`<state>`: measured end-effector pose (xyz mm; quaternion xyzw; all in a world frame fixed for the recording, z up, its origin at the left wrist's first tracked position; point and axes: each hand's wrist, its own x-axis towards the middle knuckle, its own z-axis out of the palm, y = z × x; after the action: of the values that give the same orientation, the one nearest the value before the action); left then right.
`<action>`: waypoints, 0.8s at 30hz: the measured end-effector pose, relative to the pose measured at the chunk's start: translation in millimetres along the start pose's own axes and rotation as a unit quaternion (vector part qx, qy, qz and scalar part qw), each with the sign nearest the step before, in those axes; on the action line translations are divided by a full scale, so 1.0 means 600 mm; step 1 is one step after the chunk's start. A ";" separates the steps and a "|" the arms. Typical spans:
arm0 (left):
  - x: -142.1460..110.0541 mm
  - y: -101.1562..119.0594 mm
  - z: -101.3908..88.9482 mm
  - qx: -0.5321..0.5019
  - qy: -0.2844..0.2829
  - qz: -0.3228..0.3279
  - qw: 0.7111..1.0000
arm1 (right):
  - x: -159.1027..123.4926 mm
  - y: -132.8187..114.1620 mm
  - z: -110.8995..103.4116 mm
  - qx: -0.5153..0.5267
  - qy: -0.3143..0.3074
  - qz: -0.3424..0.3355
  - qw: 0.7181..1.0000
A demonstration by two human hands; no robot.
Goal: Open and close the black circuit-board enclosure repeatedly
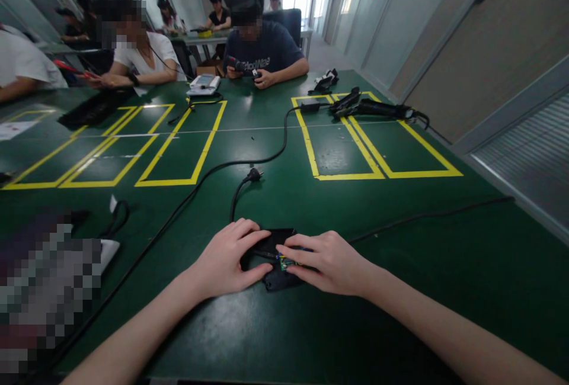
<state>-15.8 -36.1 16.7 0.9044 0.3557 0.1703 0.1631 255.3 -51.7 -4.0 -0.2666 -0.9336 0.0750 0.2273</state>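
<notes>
A black plastic casing (282, 282) lies on the green table in front of me, with dark parts showing above and below my fingers. From the left, my left hand (226, 257) holds it, fingertips at the upper part and thumb at the lower part. A small green circuit board (283, 264) with blue and yellow wires sits over the casing. My right hand (331, 260) grips this board between thumb and fingers and covers most of it. A black power plug (254, 175) on a short cord lies just beyond my left hand.
A long black cable (213, 169) crosses the green table (400, 243) on the left; another cord (427, 217) runs right. Yellow tape rectangles (351, 176) mark the surface. Black device parts (377, 108) lie at the far right. A person (262, 47) sits opposite, handling something dark.
</notes>
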 end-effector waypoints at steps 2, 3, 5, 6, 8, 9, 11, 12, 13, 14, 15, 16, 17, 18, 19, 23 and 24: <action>-0.001 0.000 0.001 -0.002 0.004 -0.001 1.000 | 0.001 0.000 -0.001 0.004 -0.003 0.014 1.000; -0.001 0.000 0.002 0.000 0.004 -0.003 1.000 | 0.002 0.000 -0.002 0.008 -0.004 0.021 1.000; -0.001 -0.001 0.002 0.008 0.005 -0.006 1.000 | 0.003 0.001 -0.003 0.017 -0.005 0.034 0.999; -0.001 -0.002 0.002 0.011 0.005 -0.008 1.000 | 0.003 0.002 -0.003 0.022 -0.005 0.040 0.999; 0.000 -0.004 0.001 0.011 0.006 -0.009 1.000 | 0.004 0.004 -0.003 0.027 -0.004 0.050 0.998; 0.001 -0.005 0.000 0.008 0.006 -0.009 1.000 | 0.004 0.006 -0.002 0.028 -0.002 0.054 0.998; 0.002 -0.008 -0.002 -0.002 0.010 -0.010 1.000 | 0.005 0.008 -0.001 0.032 0.004 0.061 0.998; 0.003 -0.010 -0.002 -0.008 0.013 -0.011 1.000 | 0.006 0.010 -0.001 0.036 0.008 0.064 0.997; 0.004 -0.012 -0.003 -0.015 0.018 -0.012 1.000 | 0.006 0.011 0.000 0.041 0.012 0.069 0.997; 0.004 -0.014 -0.002 -0.021 0.023 -0.011 0.999 | 0.007 0.012 0.000 0.047 0.016 0.075 0.996; 0.005 -0.017 -0.002 -0.027 0.027 -0.008 0.999 | 0.007 0.013 0.001 0.053 0.021 0.083 0.995; 0.007 -0.020 -0.001 -0.033 0.032 -0.004 0.999 | 0.008 0.015 0.001 0.059 0.026 0.090 0.994; 0.008 -0.024 0.001 -0.039 0.036 0.001 0.999 | 0.008 0.016 0.002 0.064 0.029 0.098 0.993; 0.010 -0.027 0.003 -0.047 0.039 0.006 0.998 | 0.008 0.017 0.002 0.067 0.032 0.104 0.992; 0.013 -0.031 0.005 -0.057 0.046 0.008 0.997 | 0.009 0.019 0.002 0.071 0.035 0.109 0.991; 0.023 -0.042 0.016 -0.098 0.058 0.009 0.993 | 0.013 0.022 -0.001 0.076 0.038 0.122 0.989; 0.026 -0.043 0.019 -0.102 0.063 0.005 0.993 | 0.016 0.022 -0.004 0.071 0.031 0.130 0.988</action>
<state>-15.7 -9.3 -1.2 0.8725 0.3411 0.2628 0.2309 255.0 -35.2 -1.9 -0.3707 -0.8758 0.1619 0.2633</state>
